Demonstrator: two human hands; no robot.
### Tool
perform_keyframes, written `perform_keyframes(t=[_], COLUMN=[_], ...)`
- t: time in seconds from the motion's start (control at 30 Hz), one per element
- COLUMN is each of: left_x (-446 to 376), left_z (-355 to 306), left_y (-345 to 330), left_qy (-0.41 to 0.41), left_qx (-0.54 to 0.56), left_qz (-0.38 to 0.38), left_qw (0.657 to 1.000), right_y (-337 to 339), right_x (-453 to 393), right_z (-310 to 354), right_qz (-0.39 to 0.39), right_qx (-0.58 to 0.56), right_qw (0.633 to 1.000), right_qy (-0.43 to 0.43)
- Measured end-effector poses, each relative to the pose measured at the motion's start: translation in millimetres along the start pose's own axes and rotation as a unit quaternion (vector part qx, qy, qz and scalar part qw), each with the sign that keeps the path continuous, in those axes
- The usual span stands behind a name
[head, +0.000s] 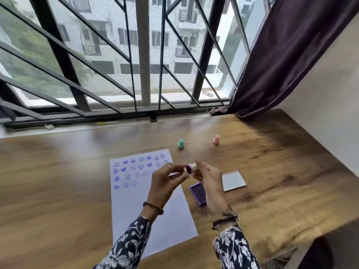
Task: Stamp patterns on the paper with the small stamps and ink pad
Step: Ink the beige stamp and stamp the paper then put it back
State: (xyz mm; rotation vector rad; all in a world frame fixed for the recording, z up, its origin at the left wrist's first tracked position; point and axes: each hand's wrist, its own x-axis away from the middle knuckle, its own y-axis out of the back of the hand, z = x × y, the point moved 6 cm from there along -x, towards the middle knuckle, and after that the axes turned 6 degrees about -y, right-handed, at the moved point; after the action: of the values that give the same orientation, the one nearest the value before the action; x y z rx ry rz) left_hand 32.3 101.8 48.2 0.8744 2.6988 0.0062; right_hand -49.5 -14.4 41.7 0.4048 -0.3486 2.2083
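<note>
A white paper point(147, 206) lies on the wooden table, its upper part covered with several purple smiley and heart prints. My right hand point(209, 181) holds a small purple stamp point(190, 168) above the paper's right edge, inked face turned toward my left. My left hand point(167, 181) is raised beside it, fingertips close to the stamp's face; whether they touch it is unclear. The open purple ink pad point(199, 193) rests on the table under my right hand. A teal stamp point(181, 144) and a pink stamp point(216, 139) stand farther back.
The ink pad's clear lid point(233, 180) lies to the right of the pad. The wooden table point(58, 181) runs to a barred window at the back. A dark curtain point(291, 55) hangs at the right, touching the table's far corner.
</note>
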Motion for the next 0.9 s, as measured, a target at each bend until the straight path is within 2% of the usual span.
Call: perform_keyframes(t=[0.07,0.2,0.27,0.33,0.4,0.47,0.5,0.57,0.63,0.77,0.83,0.9], left_x=[5,10,11,13,15,15,15,16,17,16,17,20], left_z=[4,26,39,52,63,70,73,79,83,88,89,91], left_y=[2,2,-2,-8,-15,-21,-24,-29,-34,-41,-42,-43], left_qy=[-0.023,0.027,0.063,0.11,0.153,0.182,0.193,0.213,0.23,0.234,0.23,0.229], left_qx=[-0.006,-0.005,-0.001,0.023,0.051,0.059,0.058,0.057,0.064,0.062,0.052,0.047], left_qz=[0.014,0.002,-0.001,-0.001,0.0,-0.002,-0.001,0.005,0.013,0.017,0.017,0.018], left_qw=[1.0,1.0,0.998,0.994,0.987,0.982,0.979,0.975,0.971,0.97,0.972,0.972], right_y=[5,16,24,35,46,56,59,61,56,45,38,33], right_x=[2,6,4,3,1,1,1,2,5,10,6,1], right_z=[-10,-29,-35,-39,-40,-32,-25,-7,10,29,11,-21], right_qz=[-0.01,0.022,0.029,0.028,0.016,-0.009,-0.029,-0.076,-0.097,-0.158,-0.148,-0.106], right_qx=[-0.073,-0.236,-0.254,-0.228,-0.15,0.008,0.106,0.297,0.425,0.496,0.546,0.62], right_qw=[0.996,0.958,0.951,0.959,0.978,0.996,0.992,0.952,0.898,0.833,0.802,0.763], right_qy=[-0.055,-0.161,-0.174,-0.168,-0.141,-0.094,-0.066,-0.007,0.051,0.188,0.19,0.148])
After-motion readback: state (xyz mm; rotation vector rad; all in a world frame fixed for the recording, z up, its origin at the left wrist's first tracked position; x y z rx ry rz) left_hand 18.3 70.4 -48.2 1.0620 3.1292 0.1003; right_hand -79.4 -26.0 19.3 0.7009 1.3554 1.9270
